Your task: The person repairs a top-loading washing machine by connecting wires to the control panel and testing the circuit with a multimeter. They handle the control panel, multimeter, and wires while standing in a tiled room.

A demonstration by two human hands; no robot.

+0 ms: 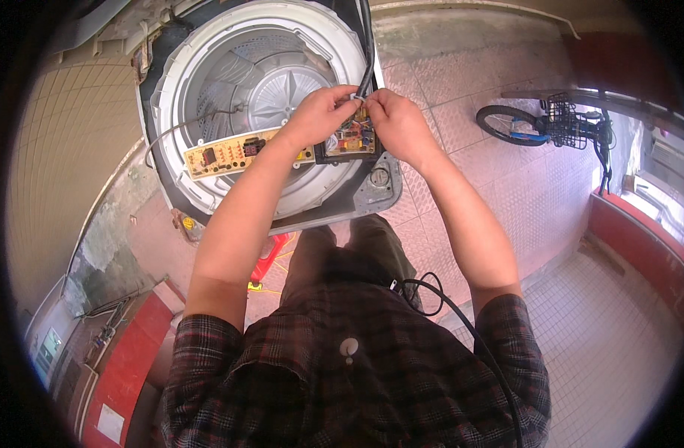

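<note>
Both hands are meeting over the right side of an opened top-loading washing machine [163,175]. The left hand [319,116] is pinching, thumb and finger together, on a small whitish strip [357,97] beside the thick black cable [367,71]; the right hand [398,127] is closing its grip on the same spot, though its fingertips are partly hiding what they are clamping. They are probably working so close together because the piece is slender and loose, one steadying it against the other.

Just below, a populated circuit board in a black tray [349,155] is sitting at the tub's right front, perhaps there because its wires are reaching only so far. A long cream circuit board [233,155] is lying across the tub opening, component side up, likely using the rim as support; the left forearm is passing over it. A thin grey tube [159,142] is curving over the rim on the left, its tip hanging above the ridged pulsator [282,93].
</note>
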